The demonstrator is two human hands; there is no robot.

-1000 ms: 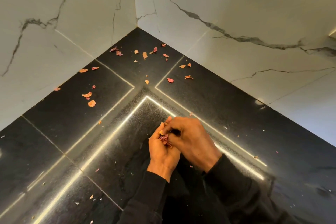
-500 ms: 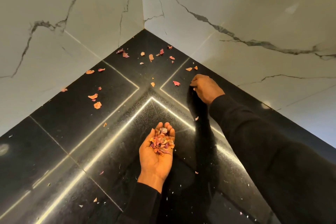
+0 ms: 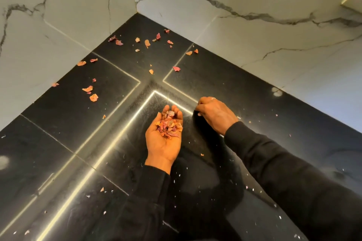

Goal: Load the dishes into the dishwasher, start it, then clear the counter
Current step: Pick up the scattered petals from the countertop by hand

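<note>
So, left hand [image 3: 163,141] centre frame, palm up, cupping a petal pile [image 3: 169,125]; right hand [image 3: 214,112] just beside, fingers curled on the counter [image 3: 58,123], contents unclear.

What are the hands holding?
The left hand cradles a pile of petals in its cupped palm. The right hand is curled; any hold is hidden.

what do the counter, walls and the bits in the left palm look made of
Counter: dark polished stone, likely granite; it mirrors light strips. Walls: glossy white grey-veined slabs, marble or porcelain. Flakes in the left hand: thin, curled, pink-orange, seemingly dried petals.
</note>
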